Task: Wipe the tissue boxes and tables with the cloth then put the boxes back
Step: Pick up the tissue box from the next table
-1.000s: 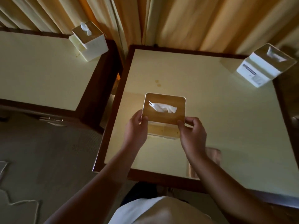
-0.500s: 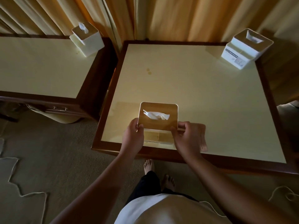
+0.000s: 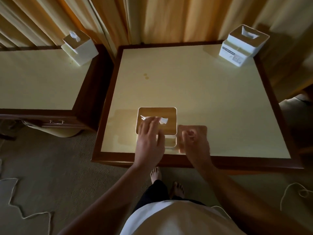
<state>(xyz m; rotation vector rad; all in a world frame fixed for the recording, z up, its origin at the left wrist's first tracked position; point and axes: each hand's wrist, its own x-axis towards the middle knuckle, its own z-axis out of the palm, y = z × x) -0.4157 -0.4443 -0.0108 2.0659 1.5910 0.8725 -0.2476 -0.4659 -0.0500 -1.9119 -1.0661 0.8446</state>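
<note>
A white tissue box with a wooden lid (image 3: 166, 113) stands near the front edge of the cream-topped table (image 3: 186, 82). A white tissue pokes out of its slot. My left hand (image 3: 149, 141) lies over the lid's near left part with straight fingers, and the fingertips reach the tissue. Just right of the box is my right hand (image 3: 195, 145), fingers curled, holding nothing; it is blurred. A second white tissue box (image 3: 242, 45) sits at the table's far right corner. A third tissue box (image 3: 79, 47) stands on the left table (image 3: 33, 78). No cloth is visible.
Orange curtains hang behind both tables. A narrow gap separates the two tables. Dark wooden rims (image 3: 186, 161) frame the tabletops. My bare feet (image 3: 156, 173) stand on the carpet by the front edge. White cords (image 3: 25, 216) lie on the floor at left and right.
Both hands let go of the box's sides. My left hand moved up onto the lid; my right hand drew away to the right. The box stands near the front edge.
</note>
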